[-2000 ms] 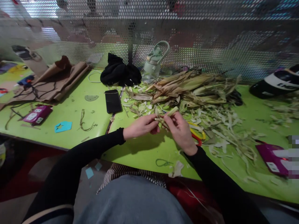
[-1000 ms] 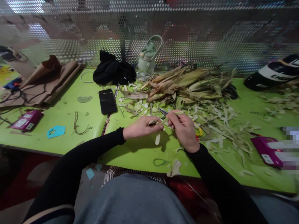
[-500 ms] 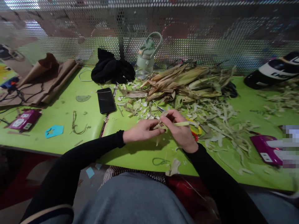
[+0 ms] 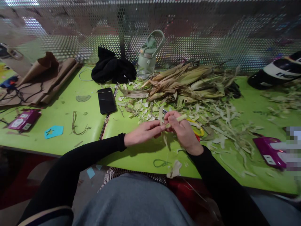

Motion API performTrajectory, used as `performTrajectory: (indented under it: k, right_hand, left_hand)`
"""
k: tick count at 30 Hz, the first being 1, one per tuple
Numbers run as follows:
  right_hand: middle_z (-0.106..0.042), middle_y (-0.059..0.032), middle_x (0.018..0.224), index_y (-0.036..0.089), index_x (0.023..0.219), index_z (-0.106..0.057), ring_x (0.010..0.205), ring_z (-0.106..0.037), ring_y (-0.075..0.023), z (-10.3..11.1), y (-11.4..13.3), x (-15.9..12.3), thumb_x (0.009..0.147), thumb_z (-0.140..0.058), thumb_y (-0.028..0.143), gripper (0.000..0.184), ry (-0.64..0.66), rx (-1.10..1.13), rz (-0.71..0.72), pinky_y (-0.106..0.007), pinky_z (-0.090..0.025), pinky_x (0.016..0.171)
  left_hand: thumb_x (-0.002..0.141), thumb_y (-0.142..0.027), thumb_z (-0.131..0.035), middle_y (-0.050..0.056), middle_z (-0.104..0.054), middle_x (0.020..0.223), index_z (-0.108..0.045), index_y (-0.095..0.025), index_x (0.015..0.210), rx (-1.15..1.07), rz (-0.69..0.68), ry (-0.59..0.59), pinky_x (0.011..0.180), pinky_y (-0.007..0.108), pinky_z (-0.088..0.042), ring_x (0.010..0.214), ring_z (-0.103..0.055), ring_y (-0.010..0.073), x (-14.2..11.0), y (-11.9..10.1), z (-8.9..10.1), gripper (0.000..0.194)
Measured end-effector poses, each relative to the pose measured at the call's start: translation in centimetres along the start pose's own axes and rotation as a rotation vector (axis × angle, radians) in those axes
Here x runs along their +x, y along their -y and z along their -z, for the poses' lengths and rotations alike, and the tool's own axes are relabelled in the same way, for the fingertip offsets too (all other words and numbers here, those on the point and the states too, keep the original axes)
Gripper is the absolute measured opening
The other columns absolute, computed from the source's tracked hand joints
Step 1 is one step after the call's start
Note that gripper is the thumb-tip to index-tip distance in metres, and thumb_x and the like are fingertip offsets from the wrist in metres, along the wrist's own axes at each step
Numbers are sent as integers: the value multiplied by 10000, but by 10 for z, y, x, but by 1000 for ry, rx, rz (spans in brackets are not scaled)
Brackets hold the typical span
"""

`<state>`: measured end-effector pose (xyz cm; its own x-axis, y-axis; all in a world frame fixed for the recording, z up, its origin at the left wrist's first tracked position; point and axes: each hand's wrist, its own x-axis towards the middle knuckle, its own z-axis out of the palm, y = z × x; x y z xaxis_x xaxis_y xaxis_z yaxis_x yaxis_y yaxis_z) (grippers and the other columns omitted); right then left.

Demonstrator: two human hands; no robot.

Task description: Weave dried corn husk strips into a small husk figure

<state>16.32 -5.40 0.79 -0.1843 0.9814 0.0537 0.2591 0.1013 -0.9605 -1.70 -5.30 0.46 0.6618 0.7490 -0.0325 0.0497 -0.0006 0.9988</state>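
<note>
Over the table's front middle, my left hand (image 4: 144, 131) comes in from the left, fingertips pinched on a pale corn husk strip (image 4: 161, 114). One end of the strip stands up above the fingers and a thin end hangs below. My right hand (image 4: 185, 135) meets it, closed round a narrow rolled corn husk (image 4: 181, 118) that pokes out to the right past the thumb. The fingers hide where the pieces meet. Scissors with yellow and red handles (image 4: 201, 131) lie on the table partly behind my right hand. Husk scraps (image 4: 145, 106) are spread around.
A pile of dried corn husks (image 4: 185, 81) lies at the back, near a green bottle (image 4: 147, 59) and black cloth (image 4: 114, 69). A phone (image 4: 106, 101) is at left. Purple packs (image 4: 24, 120) sit at both sides. A dark bottle (image 4: 272, 73) lies at right.
The husk strip now stands up above my left fingertips and hangs lower beneath them. The rolled husk in my right hand has tilted, its outer end rising.
</note>
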Motion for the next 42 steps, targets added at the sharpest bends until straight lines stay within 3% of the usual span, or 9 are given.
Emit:
performTrajectory:
  k: [6, 11, 16, 22, 24, 29, 34, 38, 42]
  right_hand:
    - [-544, 10, 615, 208, 694, -551, 555, -459, -131, 1, -1, -1, 908, -503, 670, 512, 189, -341, -3, -284, -332, 536]
    - [-520, 13, 663, 211, 727, -526, 611, -467, -138, 4, -1, 1, 978, -437, 560, 439, 74, -399, 74, -282, -359, 593]
    - [-567, 2, 694, 201, 743, -574, 642, -509, -144, 3, -1, 2, 966, -471, 560, 434, 263, -347, 70, -276, -376, 601]
    - [-462, 27, 581, 211, 626, -515, 550, -425, -124, 12, 2, 2, 972, -468, 552, 488, 284, -283, 90, -280, -323, 540]
    - [-496, 17, 597, 212, 635, -536, 567, -448, -134, 13, 1, 3, 964, -493, 553, 475, 226, -315, 113, -287, -340, 554]
    - [-658, -56, 900, 222, 950, -668, 737, -562, -184, 11, -4, 6, 919, -581, 563, 353, -145, -373, 202, -314, -425, 644]
    - [-633, -47, 841, 214, 858, -680, 760, -570, -188, 6, -7, 6, 914, -594, 555, 355, -124, -364, 223, -316, -436, 666]
    - [-639, -27, 763, 204, 792, -658, 705, -576, -174, -2, -8, 0, 879, -641, 558, 364, -86, -174, 115, -306, -445, 636]
    - [-538, 22, 595, 209, 646, -567, 551, -482, -131, -5, -7, -2, 837, -688, 559, 416, -102, -10, 0, -282, -373, 516]
  left_hand:
    - [975, -363, -491, -47, -505, 680, -552, -161, 906, -358, 131, -230, 476, 199, -258, 499, -363, 49, 9, 9, 9, 223]
    - [986, -347, -500, -60, -447, 651, -550, -151, 832, -310, 132, -182, 454, 188, -229, 487, -329, 35, 11, 7, 17, 254]
    - [989, -339, -499, -63, -445, 656, -525, -156, 841, -296, 140, -129, 475, 181, -255, 502, -343, 33, 9, 0, 15, 237]
    - [993, -311, -486, -70, -386, 624, -538, -154, 849, -170, 163, -186, 487, 194, -286, 521, -352, 53, 11, -9, 21, 219]
    - [986, -314, -492, -61, -424, 653, -535, -155, 841, -216, 152, -172, 492, 195, -290, 529, -356, 51, 12, -7, 24, 219]
    - [943, -184, -447, 1, -595, 795, -567, -135, 892, -393, 149, -110, 531, 197, -336, 567, -428, 47, 12, 4, 26, 139]
    - [918, -184, -502, 18, -658, 857, -576, -143, 951, -311, 179, -38, 610, 218, -415, 626, -517, 62, 10, 4, 20, 91]
    - [952, -308, -530, -12, -626, 778, -593, -138, 933, -136, 136, -1, 555, 202, -368, 575, -452, 53, 8, -2, 15, 182]
    - [970, -293, -510, -20, -603, 717, -617, -127, 844, -30, 146, 40, 535, 197, -322, 568, -424, 51, 6, -4, 12, 234]
